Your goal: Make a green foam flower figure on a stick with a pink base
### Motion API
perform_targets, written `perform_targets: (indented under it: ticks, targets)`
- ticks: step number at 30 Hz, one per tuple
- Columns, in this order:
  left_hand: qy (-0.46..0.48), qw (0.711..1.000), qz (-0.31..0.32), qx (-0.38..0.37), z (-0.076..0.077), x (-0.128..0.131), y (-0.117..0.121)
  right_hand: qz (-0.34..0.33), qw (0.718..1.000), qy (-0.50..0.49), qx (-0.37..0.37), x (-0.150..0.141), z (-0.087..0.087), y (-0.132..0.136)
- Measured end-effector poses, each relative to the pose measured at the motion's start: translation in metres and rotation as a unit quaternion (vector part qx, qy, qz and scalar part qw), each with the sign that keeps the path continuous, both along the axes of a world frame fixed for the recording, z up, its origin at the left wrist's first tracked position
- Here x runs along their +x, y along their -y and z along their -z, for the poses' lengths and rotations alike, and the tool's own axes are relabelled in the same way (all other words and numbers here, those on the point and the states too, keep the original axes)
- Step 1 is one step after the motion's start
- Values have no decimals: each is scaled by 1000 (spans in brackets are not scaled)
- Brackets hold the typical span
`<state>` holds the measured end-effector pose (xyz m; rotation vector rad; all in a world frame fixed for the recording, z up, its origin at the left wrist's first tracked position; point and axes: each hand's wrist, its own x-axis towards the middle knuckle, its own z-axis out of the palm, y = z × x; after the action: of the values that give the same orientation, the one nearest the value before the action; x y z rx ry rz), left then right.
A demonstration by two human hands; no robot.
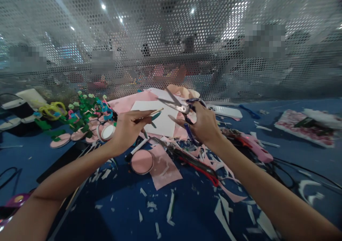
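My left hand (pixel 128 130) is closed around a thin wooden stick (pixel 159 111), its tip poking out past the fingers. By those fingertips shows a small dark green piece (pixel 155 117); whether it is held too, I cannot tell. My right hand (pixel 204 123) grips the handles of a pair of scissors (pixel 175 102), blades apart and pointing left over a white sheet (pixel 160 121). Below the hands lie a round pink disc (pixel 142 162), a piece of pink paper (pixel 167 169) and a red-and-black box cutter (pixel 196 162).
Green paper plants on pink round bases (pixel 61 140) stand at left, near yellow-handled scissors (pixel 52 109). To the right lie a pink glue gun (pixel 255 147) with a cable and a white phone-like slab (pixel 226 111). Paper scraps litter the blue table before a perforated metal screen (pixel 160 27).
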<state>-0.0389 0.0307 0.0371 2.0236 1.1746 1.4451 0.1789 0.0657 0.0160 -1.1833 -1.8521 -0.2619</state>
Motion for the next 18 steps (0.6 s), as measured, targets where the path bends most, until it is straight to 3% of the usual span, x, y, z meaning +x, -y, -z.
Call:
perform_targets:
  ticks: [6,13,16,18]
  targets:
    - [-19,999,-22,40,0,-3,0,64,997,8,32,0,3,2]
    - [31,997,-5,-70,-2,2,7,85,983,118,107,-11,6,14]
    - [37,992,24,-121,-6,5,11,109,978,165,61,-15,4,18]
    - [25,989,33,-140,-9,6,11,160,974,163,-3,-17,-1,21]
